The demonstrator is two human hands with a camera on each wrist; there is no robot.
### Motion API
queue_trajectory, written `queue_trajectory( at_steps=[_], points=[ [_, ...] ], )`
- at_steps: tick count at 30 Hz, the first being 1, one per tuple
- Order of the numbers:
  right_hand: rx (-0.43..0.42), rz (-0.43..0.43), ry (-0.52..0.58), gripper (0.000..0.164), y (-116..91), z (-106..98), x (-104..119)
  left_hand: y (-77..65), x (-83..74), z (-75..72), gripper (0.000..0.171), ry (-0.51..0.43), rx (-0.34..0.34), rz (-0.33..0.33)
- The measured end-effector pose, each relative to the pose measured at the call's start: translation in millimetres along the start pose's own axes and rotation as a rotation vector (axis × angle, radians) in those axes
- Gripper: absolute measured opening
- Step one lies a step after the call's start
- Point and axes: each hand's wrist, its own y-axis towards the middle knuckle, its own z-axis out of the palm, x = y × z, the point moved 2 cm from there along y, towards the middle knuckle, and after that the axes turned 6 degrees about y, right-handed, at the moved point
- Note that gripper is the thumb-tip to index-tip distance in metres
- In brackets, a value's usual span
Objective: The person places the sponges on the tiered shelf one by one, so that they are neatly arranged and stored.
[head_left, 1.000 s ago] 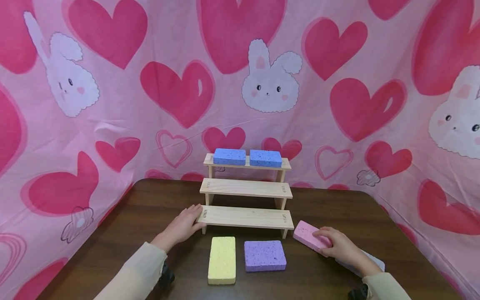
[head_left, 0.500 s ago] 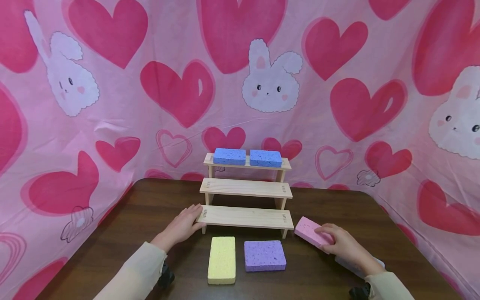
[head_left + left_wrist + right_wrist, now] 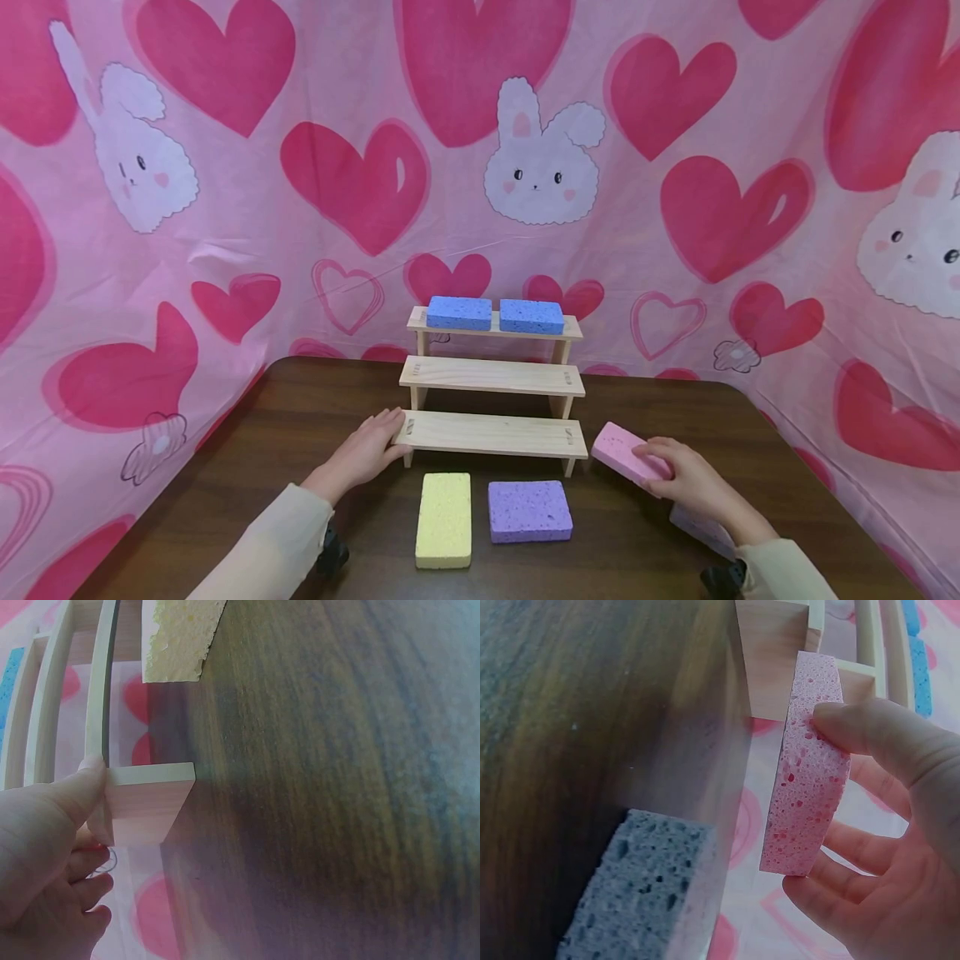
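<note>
My right hand (image 3: 690, 477) pinches a pink sponge (image 3: 626, 452) between thumb and fingers, just right of the lowest step. In the right wrist view the sponge (image 3: 806, 772) is held by its edges above the tabletop. My left hand (image 3: 360, 458) grips the left end of the lowest step of a three-step wooden shelf (image 3: 491, 433). The left wrist view shows the thumb on one face of that board (image 3: 99, 690) and a finger behind it. Two blue sponges (image 3: 459, 313) lie side by side on the top step. The lower two steps bear nothing.
In front of the shelf lie a yellow sponge (image 3: 444, 521) and a purple sponge (image 3: 529, 512) on the dark wooden table (image 3: 300, 400). A grey sponge (image 3: 641, 885) lies partly beneath my right forearm. Behind the table hangs a pink heart-and-rabbit cloth (image 3: 450, 200).
My right hand has lifted the pink sponge slightly, moving it a little up and to the right. My left hand and the shelf have stayed put.
</note>
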Motion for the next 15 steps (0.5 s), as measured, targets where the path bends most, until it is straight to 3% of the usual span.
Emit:
queue_trajectory(
  at_steps=[15],
  points=[
    [-0.062,-0.100,-0.057,0.040,8.7,-18.2,11.9,-0.2,0.0,-0.1,0.062,-0.002,0.007,-0.004]
  ],
)
